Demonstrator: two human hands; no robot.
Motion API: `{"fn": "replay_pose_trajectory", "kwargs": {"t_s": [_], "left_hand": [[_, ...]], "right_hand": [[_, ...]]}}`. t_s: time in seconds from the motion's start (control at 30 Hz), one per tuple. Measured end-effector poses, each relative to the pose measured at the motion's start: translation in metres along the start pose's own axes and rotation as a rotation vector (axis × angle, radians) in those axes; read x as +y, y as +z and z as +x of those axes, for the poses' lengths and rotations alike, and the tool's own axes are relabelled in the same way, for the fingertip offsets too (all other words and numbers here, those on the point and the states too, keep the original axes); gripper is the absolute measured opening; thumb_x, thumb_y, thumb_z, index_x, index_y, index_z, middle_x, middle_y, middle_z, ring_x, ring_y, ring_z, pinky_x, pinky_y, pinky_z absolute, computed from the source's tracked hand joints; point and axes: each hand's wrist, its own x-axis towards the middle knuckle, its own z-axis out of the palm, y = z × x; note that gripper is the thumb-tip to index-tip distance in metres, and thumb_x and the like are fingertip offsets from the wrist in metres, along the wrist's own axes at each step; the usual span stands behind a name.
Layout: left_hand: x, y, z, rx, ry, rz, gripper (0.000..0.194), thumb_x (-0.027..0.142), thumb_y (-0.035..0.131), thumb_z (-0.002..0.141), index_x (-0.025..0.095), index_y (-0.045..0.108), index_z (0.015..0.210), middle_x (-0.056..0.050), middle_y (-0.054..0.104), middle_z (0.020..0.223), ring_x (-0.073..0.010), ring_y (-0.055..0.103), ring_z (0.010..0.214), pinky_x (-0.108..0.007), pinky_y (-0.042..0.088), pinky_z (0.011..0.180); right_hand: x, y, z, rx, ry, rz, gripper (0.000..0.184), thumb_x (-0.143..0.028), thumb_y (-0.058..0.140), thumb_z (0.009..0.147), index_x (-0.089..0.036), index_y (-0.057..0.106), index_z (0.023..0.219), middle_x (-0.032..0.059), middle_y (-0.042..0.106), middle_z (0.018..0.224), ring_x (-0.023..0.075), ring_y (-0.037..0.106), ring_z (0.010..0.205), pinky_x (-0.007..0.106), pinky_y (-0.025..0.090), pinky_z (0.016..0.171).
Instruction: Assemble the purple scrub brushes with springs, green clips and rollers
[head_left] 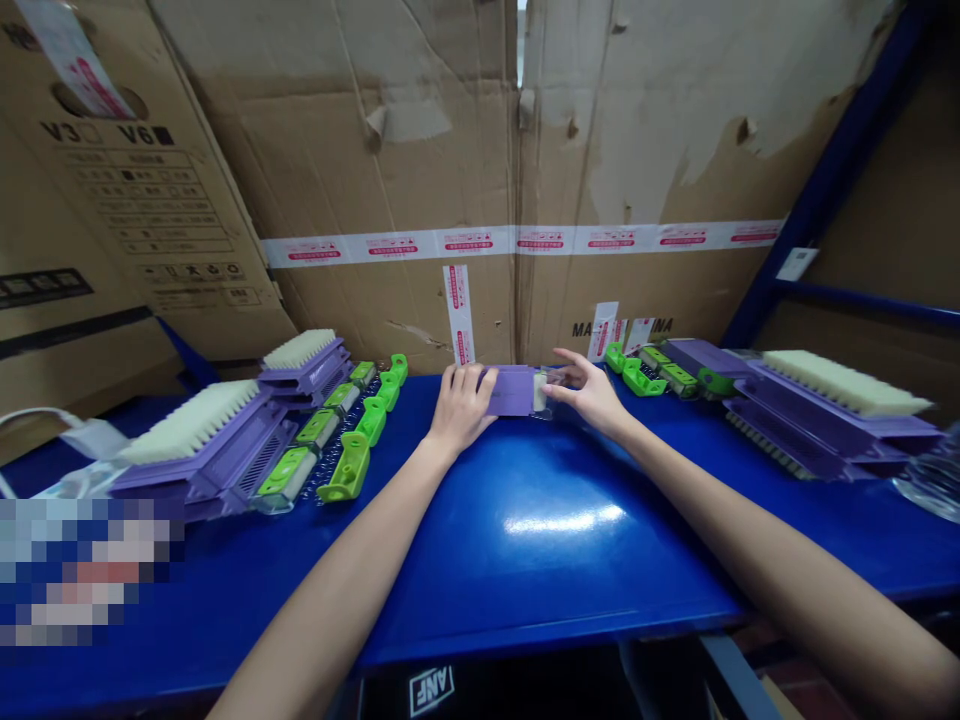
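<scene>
Left hand closed on the left end of the purple block, thumb at the near edge; right hand at the other end, forefinger raised, by a clear end piece; can't tell if it's pinching that; block sits at the back of the blue table, near the cardboard; green brackets and cream-topped purple units off to the left.

Bare forearms — bare hands
</scene>
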Motion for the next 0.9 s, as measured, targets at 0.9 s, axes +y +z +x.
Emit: {"fn": "replay_pose_trajectory", "kwargs": {"t_s": [0.9], "left_hand": [[-0.001,0.000,-0.001,0.019,0.086,-0.010,0.060,0.031,0.071,0.072,0.012,0.049,0.125,-0.017,0.055,0.116,-0.0320,0.050,0.109,-0.049,0.034,0.101]], "right_hand": [[0.011,0.001,0.002,-0.077,-0.017,0.050,0.082,-0.035,0.078,0.060,-0.017,0.045,0.133,0.0062,0.065,0.097,0.0186,0.063,0.088,0.039,0.051,0.087]]}}
